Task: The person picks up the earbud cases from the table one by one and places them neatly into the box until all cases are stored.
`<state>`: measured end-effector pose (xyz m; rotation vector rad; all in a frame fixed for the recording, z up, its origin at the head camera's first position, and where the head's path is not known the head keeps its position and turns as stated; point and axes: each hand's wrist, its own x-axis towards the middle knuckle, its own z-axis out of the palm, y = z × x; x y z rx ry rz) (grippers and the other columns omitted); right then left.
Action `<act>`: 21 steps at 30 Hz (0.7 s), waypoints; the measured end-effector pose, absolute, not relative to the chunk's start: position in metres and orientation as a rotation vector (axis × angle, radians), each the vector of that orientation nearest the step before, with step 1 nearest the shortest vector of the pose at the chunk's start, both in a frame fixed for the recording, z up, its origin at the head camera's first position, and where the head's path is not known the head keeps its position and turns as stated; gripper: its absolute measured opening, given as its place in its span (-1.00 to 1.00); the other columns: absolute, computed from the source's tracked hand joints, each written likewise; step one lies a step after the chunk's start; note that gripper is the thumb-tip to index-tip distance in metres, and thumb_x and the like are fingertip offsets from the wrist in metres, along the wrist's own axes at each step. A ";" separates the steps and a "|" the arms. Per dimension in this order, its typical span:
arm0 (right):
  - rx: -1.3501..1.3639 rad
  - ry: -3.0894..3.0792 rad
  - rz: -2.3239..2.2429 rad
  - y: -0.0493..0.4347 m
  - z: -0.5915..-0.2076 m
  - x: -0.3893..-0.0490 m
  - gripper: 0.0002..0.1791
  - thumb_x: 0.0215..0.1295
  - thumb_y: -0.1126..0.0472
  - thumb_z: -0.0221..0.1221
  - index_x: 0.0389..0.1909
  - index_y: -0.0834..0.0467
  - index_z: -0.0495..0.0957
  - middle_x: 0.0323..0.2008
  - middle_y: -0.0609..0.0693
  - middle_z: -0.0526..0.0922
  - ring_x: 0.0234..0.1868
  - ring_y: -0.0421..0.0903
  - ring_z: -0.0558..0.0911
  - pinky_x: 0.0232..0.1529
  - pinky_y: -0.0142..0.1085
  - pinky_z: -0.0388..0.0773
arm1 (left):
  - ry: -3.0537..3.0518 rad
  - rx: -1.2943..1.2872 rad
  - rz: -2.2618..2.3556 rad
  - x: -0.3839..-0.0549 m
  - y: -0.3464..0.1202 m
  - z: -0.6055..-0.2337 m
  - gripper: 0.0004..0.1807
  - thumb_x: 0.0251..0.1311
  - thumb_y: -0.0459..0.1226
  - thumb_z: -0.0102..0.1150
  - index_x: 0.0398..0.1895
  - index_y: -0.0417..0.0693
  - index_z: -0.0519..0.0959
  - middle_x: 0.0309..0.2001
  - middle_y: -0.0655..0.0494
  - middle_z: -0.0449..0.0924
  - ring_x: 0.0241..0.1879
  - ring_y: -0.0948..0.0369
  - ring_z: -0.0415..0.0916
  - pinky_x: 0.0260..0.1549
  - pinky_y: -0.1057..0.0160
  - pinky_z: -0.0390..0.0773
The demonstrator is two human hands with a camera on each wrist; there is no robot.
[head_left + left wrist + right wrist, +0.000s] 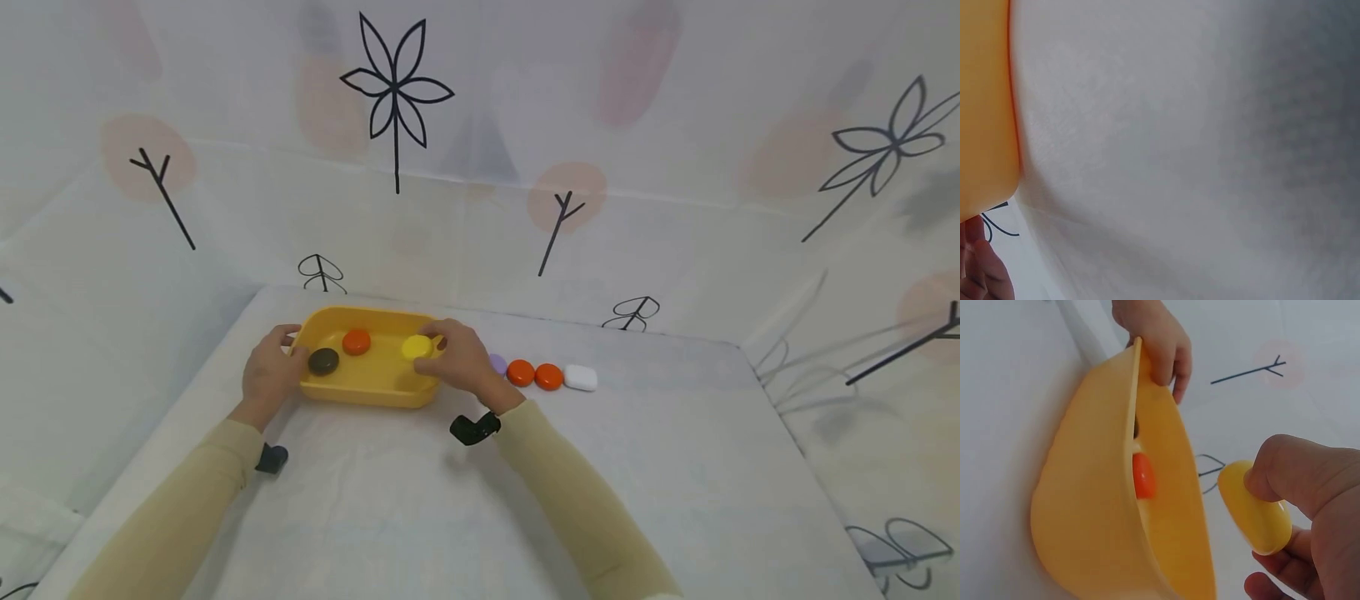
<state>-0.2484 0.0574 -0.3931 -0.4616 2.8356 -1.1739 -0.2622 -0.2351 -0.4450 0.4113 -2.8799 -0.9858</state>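
Observation:
A yellow plastic tray (367, 393) stands on the white-covered table. My left hand (270, 368) grips its left end, with the thumb over the rim. Near that hand, a dark rounded piece (323, 361) and an orange-red one (356, 342) lie inside. My right hand (463, 360) pinches a smooth yellow pebble-like piece (1254, 509) between thumb and fingers. In the right wrist view this piece is held up beside the tray's rim (1135, 437), apart from it. The left wrist view shows mostly table cloth and the tray's outer wall (985, 112).
To the right of the tray, a row of rounded pieces lies on the table (660, 467): a lilac piece (498, 364) partly behind my right hand, two orange-red pieces (521, 372), and a white block (581, 377). A patterned cloth (465, 217) hangs behind.

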 end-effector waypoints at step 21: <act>-0.486 2.991 -1.026 0.100 -0.390 -0.239 -0.53 -0.16 -0.02 0.22 -0.11 -0.05 0.48 -0.18 -0.20 0.48 -0.18 -0.09 0.47 -0.28 -0.39 0.45 | -2.879 0.431 -0.990 -0.261 -0.234 -0.443 -0.43 0.11 -0.14 -0.20 0.26 0.04 0.14 0.09 -0.16 0.31 -0.09 -0.04 0.32 -0.23 0.08 0.45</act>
